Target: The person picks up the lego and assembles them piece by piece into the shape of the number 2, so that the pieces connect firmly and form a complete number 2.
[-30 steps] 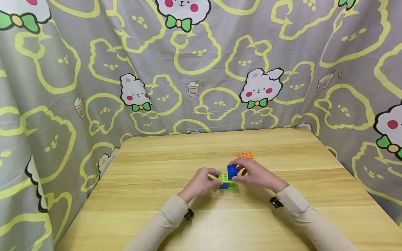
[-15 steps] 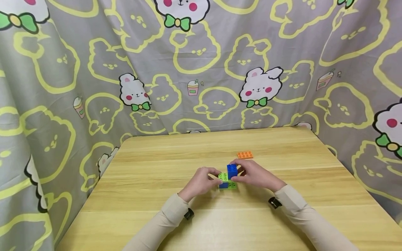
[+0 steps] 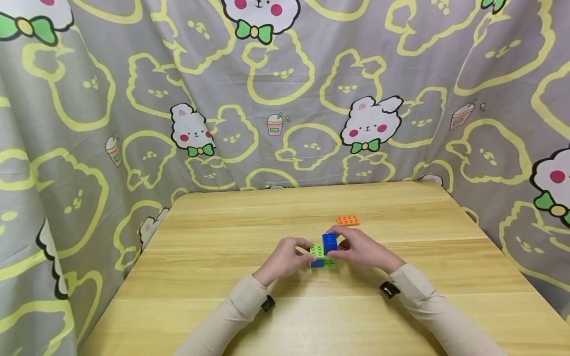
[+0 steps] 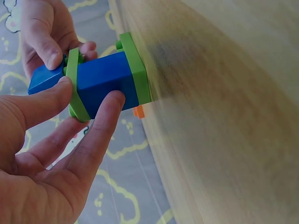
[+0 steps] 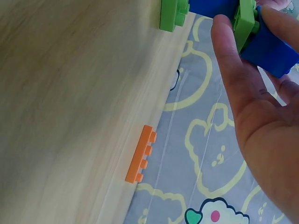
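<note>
The upper blue block [image 3: 329, 245] is pinched between the thumb and fingers of your right hand [image 3: 362, 248], at the right end of the upper green plate [image 3: 315, 251]; some studs show beside it, and you cannot tell whether it is fully seated. Your left hand [image 3: 285, 259] grips the stack, its thumb at that plate and one fingertip on the side of the lower blue block [image 4: 105, 77]. Beneath is the lower green plate [image 4: 135, 65], on the wooden table [image 3: 249, 212]. Past your right hand, an orange plate [image 3: 348, 220] lies flat, studs up, apart from the stack.
</note>
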The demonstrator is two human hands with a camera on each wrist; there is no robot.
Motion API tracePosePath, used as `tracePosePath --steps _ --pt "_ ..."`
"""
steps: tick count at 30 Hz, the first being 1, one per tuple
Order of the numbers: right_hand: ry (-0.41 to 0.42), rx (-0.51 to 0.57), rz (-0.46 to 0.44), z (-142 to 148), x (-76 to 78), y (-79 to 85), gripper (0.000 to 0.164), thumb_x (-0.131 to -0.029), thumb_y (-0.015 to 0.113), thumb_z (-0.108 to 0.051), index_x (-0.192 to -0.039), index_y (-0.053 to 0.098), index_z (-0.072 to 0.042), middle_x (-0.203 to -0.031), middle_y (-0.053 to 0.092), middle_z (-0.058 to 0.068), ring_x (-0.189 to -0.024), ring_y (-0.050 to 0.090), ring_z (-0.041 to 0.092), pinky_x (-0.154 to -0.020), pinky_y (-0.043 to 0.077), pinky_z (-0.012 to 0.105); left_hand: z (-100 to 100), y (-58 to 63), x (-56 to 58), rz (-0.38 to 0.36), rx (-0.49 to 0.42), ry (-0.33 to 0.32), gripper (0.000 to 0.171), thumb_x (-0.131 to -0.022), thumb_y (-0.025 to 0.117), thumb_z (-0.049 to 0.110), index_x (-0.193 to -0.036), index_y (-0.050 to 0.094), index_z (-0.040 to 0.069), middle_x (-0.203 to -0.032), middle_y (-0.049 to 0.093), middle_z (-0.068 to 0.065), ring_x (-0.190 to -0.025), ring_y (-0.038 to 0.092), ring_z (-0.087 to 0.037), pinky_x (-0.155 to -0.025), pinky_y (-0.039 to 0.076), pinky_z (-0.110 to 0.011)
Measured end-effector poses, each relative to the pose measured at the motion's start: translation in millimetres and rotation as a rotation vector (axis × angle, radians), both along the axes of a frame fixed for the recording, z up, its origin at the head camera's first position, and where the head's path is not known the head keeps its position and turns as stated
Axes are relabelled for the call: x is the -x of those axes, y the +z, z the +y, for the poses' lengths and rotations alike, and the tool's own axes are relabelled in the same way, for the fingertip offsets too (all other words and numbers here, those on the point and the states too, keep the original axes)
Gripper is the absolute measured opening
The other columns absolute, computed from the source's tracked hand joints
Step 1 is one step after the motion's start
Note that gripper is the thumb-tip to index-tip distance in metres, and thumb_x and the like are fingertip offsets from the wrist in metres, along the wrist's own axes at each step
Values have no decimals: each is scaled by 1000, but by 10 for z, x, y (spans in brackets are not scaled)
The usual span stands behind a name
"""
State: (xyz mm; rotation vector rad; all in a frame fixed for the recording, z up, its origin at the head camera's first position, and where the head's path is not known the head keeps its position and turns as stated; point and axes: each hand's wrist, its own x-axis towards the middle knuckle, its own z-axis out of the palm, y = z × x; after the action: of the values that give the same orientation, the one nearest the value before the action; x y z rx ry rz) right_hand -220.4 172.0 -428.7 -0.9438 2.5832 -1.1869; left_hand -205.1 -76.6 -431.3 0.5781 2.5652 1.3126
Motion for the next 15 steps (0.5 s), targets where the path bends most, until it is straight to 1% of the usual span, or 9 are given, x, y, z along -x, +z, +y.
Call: tracePosePath --steps 7,15 --pt "7 9 1 -3 1 13 38 -94 76 -27 -126 58 -14 -105 68 -2 -82 68 12 -80 57 28 -1 6 7 3 1 0 30 -93 76 18 -119 74 3 -118 73 -14 -85 72 -21 -72 59 -32" --pt "8 14 10 1 1 2 38 -94 77 -26 -124 59 -14 -103 68 -2 -80 67 12 -77 57 28 -2 -6 12 -1 0 0 30 -93 76 18 -119 74 4 -118 73 -14 -86 73 -22 -72 60 -32"
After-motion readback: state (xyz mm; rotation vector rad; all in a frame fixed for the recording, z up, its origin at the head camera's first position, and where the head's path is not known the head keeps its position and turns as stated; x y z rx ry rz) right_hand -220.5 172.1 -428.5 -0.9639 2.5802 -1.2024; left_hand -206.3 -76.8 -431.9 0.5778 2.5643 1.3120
